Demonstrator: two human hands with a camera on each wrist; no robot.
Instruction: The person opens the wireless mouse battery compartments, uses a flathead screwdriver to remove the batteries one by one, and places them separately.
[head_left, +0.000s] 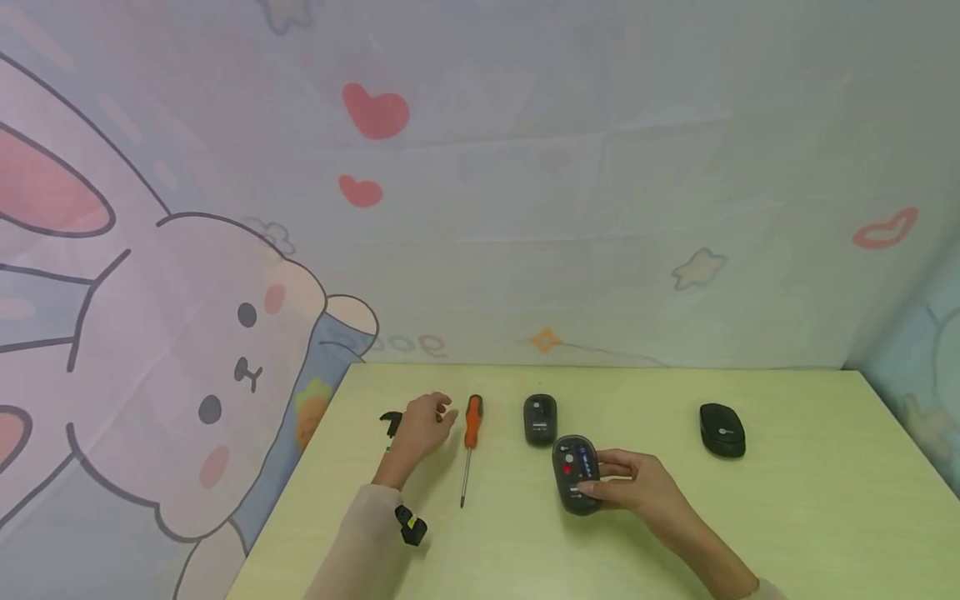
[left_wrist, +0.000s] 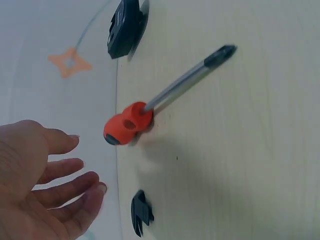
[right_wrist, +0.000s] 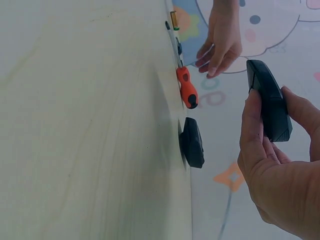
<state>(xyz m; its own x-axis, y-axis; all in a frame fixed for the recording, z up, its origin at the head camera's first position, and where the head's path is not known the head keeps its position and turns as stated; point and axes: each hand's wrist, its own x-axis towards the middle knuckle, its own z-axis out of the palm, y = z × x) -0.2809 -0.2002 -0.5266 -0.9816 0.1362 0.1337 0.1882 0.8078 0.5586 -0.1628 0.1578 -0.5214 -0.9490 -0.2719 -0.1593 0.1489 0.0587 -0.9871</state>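
My right hand [head_left: 637, 487] grips a dark computer mouse [head_left: 567, 492] by its side, raised over the table. Its underside faces up, showing a blue battery [head_left: 584, 461] in its slot and a red spot. In the right wrist view the same mouse [right_wrist: 270, 102] is edge-on between thumb and fingers. Loosely bent and holding nothing, my left hand [head_left: 422, 429] hovers over the table's left side. Beside it lies an orange-handled screwdriver [head_left: 472, 423], tip toward me. A small black hooked piece [left_wrist: 142, 212] lies below the screwdriver in the left wrist view, partly hidden by the hand in the head view.
A second dark mouse [head_left: 540, 419] lies underside up behind the held one. Farther right rests a black mouse [head_left: 722, 430], top up. Near the left hand, a battery [right_wrist: 174, 20] shows in the right wrist view. A printed cloth [head_left: 525, 250] hangs behind the table [head_left: 810, 500].
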